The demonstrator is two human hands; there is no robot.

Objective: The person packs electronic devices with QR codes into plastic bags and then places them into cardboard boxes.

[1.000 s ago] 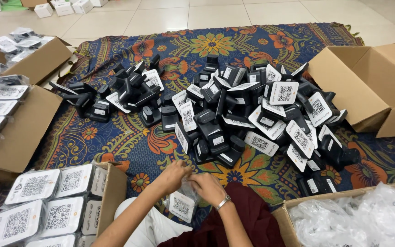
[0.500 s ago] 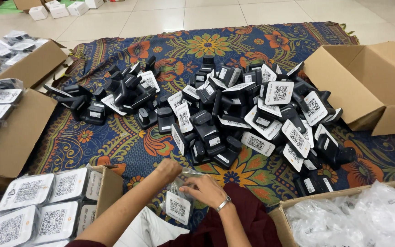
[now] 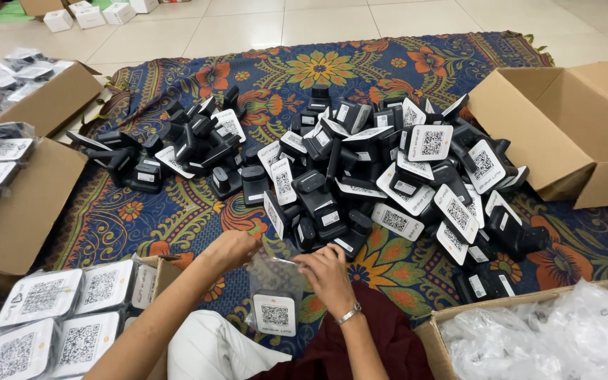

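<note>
Because the clear plastic bag (image 3: 270,271) is thin and slack, it could be torn or let slip, dropping the black device with its white card (image 3: 274,314) hanging just below the fingers. The bag mouth is pinched by the left hand (image 3: 230,250) and the right hand (image 3: 325,271), both bent inward.
</note>
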